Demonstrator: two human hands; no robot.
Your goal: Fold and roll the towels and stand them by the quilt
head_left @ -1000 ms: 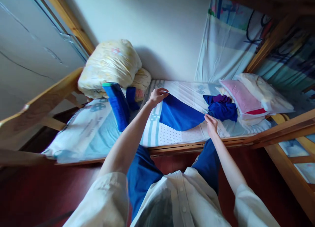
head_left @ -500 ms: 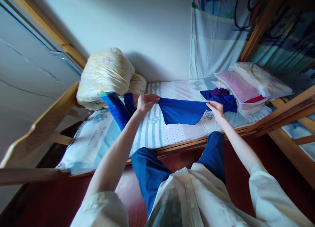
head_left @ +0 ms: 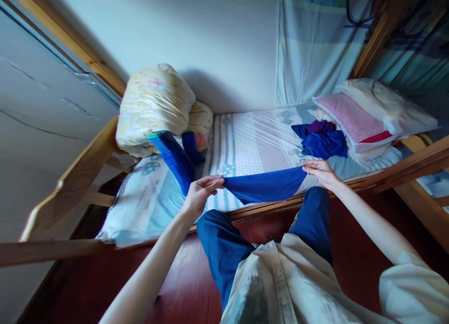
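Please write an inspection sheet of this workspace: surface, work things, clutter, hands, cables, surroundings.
Surface: bed with pale patterned sheet, some wrinkles.
Work things: plain blue cloth, stretched between both hands near the bed's front edge.
Clutter: crumpled blue and purple fabric pile; long blue folded bundle; bulky yellow floral quilt; pink pillow.
Hands: left hand and right hand each pinch one end.
Cables: thin dark line at far left; cannot tell if cable.
Surroundings: wooden bed end, white curtain.
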